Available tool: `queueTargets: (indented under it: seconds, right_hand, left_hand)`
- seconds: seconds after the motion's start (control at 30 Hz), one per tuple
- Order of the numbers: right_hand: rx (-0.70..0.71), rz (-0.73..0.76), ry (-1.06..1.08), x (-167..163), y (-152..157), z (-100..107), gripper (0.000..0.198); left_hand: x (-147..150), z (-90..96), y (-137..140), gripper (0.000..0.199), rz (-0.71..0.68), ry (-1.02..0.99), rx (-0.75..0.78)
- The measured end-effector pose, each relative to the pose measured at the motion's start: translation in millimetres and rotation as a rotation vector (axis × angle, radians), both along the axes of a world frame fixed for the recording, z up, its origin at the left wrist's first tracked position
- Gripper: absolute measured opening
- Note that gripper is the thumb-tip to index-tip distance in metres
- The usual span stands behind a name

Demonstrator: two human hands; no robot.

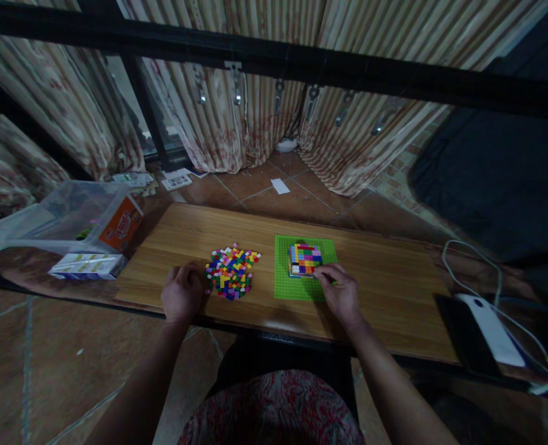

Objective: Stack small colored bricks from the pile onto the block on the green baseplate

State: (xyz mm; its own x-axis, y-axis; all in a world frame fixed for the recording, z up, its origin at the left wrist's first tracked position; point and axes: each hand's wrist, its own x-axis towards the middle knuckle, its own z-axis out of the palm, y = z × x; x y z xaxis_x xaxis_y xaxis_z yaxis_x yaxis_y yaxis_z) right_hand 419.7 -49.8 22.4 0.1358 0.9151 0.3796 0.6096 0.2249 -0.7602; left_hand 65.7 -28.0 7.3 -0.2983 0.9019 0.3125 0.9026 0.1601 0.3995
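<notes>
A block build of many-coloured toy bricks stands on a green studded baseplate. My right hand is at the build's near right corner, thumb and finger pinched together against it. Whatever is between those fingertips is too small to make out. To the left, a loose pile of small coloured bricks lies on the wooden table. My left hand rests by the pile's left side with curled fingers, and their inside is hidden.
A clear plastic bin with an orange label and a white box stand left of the table. At the right end lie a white device and a white cable. A dark rail crosses before striped curtains.
</notes>
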Motion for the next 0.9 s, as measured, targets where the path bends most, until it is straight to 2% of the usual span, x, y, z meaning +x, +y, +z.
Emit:
queueTargets:
  seconds: [0.27, 0.4, 0.5, 0.63, 0.77, 0.9]
  right_hand:
    - [-0.047, -0.173, 0.27, 0.2, 0.2, -15.2, 0.028]
    - [-0.022, -0.307, 0.355, 1.3, 2.1, -18.4, 0.03]
    - [-0.004, -0.358, 0.342, 0.6, 7.7, -22.8, 0.039]
    - [-0.019, -0.33, 0.234, -5.0, 15.0, -30.5, 0.052]
    - [-0.036, -0.338, 0.112, -11.8, 16.4, -35.7, 0.054]
    - [-0.021, -0.35, 0.151, -17.9, 15.8, -38.0, 0.051]
  left_hand:
    - [-0.6, -1.8, 0.1, 0.021, 0.006, -0.003, 0.003]
    - [-1.0, -2.2, -0.1, 0.021, 0.002, -0.003, 0.002]
    - [-1.1, -1.8, -0.2, 0.021, -0.001, 0.007, 0.001]
    - [-0.9, -1.0, 0.1, 0.023, 0.009, 0.013, -0.013]
    - [0.2, 1.0, 0.1, 0.022, 0.016, 0.002, -0.011]
    - [0.5, 1.3, 0.1, 0.022, 0.01, -0.001, -0.009]
